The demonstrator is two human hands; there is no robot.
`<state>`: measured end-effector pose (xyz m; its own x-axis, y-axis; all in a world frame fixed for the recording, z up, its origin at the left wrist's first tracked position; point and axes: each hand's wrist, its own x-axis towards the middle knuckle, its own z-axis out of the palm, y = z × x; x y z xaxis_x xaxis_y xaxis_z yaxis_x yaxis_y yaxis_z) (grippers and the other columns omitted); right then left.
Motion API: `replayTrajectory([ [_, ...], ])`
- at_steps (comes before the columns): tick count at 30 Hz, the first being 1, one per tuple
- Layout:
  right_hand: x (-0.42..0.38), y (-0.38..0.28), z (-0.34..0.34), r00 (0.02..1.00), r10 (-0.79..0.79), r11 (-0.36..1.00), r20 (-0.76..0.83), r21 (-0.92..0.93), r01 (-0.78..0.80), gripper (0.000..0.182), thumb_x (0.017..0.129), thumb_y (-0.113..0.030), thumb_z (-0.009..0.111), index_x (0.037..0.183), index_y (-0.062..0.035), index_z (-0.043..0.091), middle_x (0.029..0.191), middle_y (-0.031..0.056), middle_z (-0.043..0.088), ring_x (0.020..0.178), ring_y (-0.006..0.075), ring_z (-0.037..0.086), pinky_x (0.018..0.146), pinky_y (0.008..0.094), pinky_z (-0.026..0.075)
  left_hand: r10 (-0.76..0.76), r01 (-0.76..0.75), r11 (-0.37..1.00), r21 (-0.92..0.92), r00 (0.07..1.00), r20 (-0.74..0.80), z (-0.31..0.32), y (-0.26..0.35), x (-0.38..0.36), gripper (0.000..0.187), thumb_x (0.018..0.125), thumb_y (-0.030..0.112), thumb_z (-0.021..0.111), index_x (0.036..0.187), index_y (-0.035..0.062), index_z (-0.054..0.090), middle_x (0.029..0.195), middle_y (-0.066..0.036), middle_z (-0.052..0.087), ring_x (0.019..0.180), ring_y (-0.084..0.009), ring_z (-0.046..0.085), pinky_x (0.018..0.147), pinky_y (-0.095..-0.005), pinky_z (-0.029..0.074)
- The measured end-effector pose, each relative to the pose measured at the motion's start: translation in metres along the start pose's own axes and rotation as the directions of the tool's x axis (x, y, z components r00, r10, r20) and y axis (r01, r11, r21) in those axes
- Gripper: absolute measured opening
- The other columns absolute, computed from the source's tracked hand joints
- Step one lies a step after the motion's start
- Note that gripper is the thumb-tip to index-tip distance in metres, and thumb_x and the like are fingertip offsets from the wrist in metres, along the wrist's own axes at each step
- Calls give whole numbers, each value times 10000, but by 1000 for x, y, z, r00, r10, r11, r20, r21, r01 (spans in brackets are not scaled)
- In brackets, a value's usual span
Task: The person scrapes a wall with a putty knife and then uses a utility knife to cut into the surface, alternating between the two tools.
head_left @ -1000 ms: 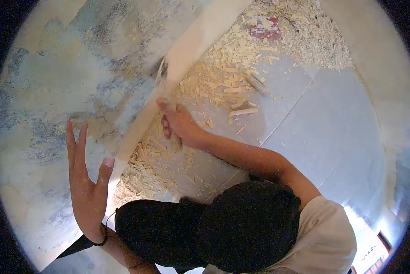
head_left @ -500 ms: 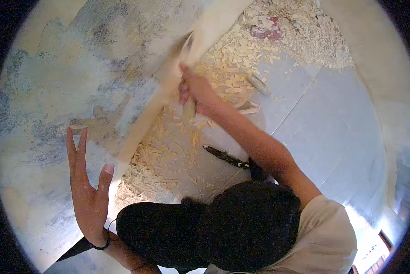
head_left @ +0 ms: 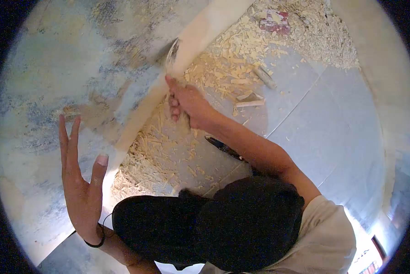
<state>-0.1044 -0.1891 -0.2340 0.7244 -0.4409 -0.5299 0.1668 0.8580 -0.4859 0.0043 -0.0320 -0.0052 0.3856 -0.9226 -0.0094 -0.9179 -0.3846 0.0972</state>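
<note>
My right hand [head_left: 185, 102] is wrapped round a scraper [head_left: 173, 51], its thin metal blade pointing up against a pale bare strip [head_left: 143, 112]. The strip runs along the edge of a mottled blue-grey painted surface [head_left: 45, 91]. Most of the handle is hidden by the fingers. On the left, my left hand [head_left: 81, 192] rests against the painted surface with fingers and thumb spread, holding nothing. Below the strip lie many pale yellow shavings [head_left: 154, 141]. A black folded-looking tool [head_left: 221, 147] lies on the floor, partly covered by my right forearm.
A pale cylinder [head_left: 264, 76] lies among the chips on the grey floor [head_left: 324, 132]. Further up are a red block [head_left: 275, 23] and a heap of crumbled debris [head_left: 324, 39]. My black-capped head and dark knee fill the lower middle.
My right hand has moved the scraper left and downward along the strip. The view has shifted slightly, and my forearm now covers more of the black tool. My left hand stays spread.
</note>
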Motion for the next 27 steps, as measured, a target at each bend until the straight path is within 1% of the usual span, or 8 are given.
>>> replayTrajectory([
  [8,15,14,-20,986,-145,976,-79,-177,129,474,949,-526,597,782,-103,462,571,-1,440,445,138,453,431,339,441,18,-19,999,-33,999,-28,-9,-3,-12,659,925,416,604,1498,157,407,1613,-148,242,1482,-365,231,1179,-520,229],
  [11,3,31,-7,987,-71,955,-147,-294,25,475,946,-525,604,786,-103,454,573,2,440,445,137,450,424,334,436,3,-5,999,-45,999,-38,-12,-3,-16,664,922,419,609,1496,153,409,1611,-151,245,1480,-370,234,1176,-529,230],
  [14,6,34,-7,993,-120,960,-24,-257,110,473,942,-525,609,784,-110,444,571,2,437,449,135,451,424,332,432,14,-16,999,-28,999,-42,-12,-7,-16,662,923,414,607,1496,150,410,1612,-153,241,1478,-375,235,1176,-531,228],
  [17,33,5,-26,988,-141,973,-69,-193,125,471,940,-523,614,790,-112,440,567,1,436,451,135,454,419,329,426,2,-3,999,-32,1000,-26,-15,-1,-19,664,918,397,614,1497,149,407,1614,-152,239,1480,-373,233,1176,-529,227],
  [20,30,6,-27,971,-211,968,-114,-164,191,520,942,-546,587,748,-73,495,538,41,486,415,173,508,373,348,430,-7,5,998,-58,1000,-21,-15,-4,-22,668,906,370,630,1496,150,410,1615,-153,236,1481,-370,231,1178,-528,224],
  [23,22,16,-32,984,-165,971,-70,-185,150,450,947,-516,606,830,-109,454,558,-8,406,447,129,447,415,321,415,-17,13,994,-106,999,-34,-15,-10,-22,673,903,374,634,1497,154,409,1616,-152,234,1483,-367,226,1179,-529,218],
  [26,12,41,-19,984,-155,949,-83,-290,125,462,947,-529,599,851,-95,475,555,-3,414,435,132,449,409,320,415,-8,3,995,-96,999,-52,-13,-10,-19,663,911,379,627,1497,158,411,1616,-150,233,1485,-365,223,1181,-527,211],
  [27,10,42,-17,983,-185,948,22,-258,184,483,950,-536,589,867,-69,496,561,9,449,430,133,463,409,321,428,-9,5,997,-82,999,-42,-13,-8,-17,660,913,380,625,1497,158,411,1616,-150,233,1485,-365,222,1181,-526,210],
])
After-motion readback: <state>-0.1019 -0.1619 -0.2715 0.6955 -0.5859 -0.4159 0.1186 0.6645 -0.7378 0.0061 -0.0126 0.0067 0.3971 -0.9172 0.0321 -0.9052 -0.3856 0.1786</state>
